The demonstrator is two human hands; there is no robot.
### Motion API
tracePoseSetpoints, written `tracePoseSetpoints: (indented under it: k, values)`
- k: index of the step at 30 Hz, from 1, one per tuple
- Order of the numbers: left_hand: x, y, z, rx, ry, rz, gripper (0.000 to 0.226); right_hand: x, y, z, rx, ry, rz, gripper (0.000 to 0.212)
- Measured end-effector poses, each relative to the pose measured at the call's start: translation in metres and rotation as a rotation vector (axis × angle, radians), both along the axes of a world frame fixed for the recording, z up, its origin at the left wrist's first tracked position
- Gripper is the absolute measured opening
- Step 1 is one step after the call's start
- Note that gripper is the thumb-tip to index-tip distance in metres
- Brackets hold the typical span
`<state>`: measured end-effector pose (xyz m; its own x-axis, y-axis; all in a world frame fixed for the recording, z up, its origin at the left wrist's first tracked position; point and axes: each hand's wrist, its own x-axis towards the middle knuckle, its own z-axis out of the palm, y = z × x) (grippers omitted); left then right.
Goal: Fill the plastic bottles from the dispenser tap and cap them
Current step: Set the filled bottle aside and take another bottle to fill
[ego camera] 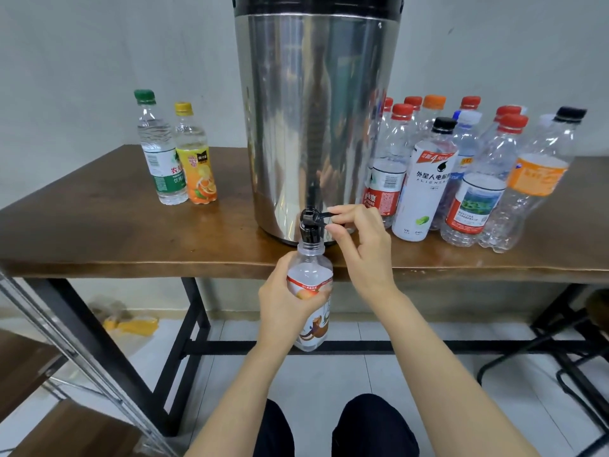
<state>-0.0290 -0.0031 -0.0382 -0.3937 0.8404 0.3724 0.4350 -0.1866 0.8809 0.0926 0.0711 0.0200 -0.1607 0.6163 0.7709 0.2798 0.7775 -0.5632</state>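
A tall steel dispenser (316,120) stands on the wooden table (115,232), its black tap (310,225) hanging over the front edge. My left hand (283,298) grips an uncapped clear bottle (313,311) with a white and orange label, its mouth right under the tap spout. My right hand (359,245) pinches the tap's black lever between thumb and forefinger. No cap for this bottle is in view.
Two capped full bottles, one green-capped (158,150) and one yellow-capped (196,156), stand left of the dispenser. Several capped empty bottles (461,173) crowd the table to its right. Black table legs and a stool frame (560,357) lie below.
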Motion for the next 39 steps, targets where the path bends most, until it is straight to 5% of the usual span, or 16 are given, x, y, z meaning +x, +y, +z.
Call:
tracePoseSetpoints:
  k: [39]
  values:
    - [-0.004,0.006,-0.012,0.101,0.068,0.008,0.073,-0.007,0.001,-0.005,0.001,0.107,0.022,0.021]
